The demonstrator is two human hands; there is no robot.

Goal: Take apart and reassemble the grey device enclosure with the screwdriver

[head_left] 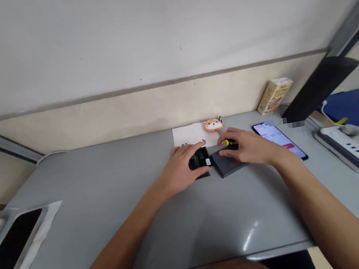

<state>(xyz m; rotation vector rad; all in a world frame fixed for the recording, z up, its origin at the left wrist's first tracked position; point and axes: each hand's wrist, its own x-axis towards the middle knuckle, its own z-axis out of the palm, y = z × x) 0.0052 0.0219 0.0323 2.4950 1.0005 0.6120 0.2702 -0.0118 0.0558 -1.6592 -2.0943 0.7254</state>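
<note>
head | left hand (pixel 182 169) gripping black board (pixel 200 161) | right hand (pixel 246 148) on grey case (pixel 228 165), grip unclear | desk (pixel 209 226) open nearward

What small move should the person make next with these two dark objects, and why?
Probably the right hand should slide the grey case slightly away from the black piece with green parts: their edges nearly touch, and the left hand rests on it.

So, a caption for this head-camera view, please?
Left hand on a black device, right hand on a grey case, phone alongside.
</note>
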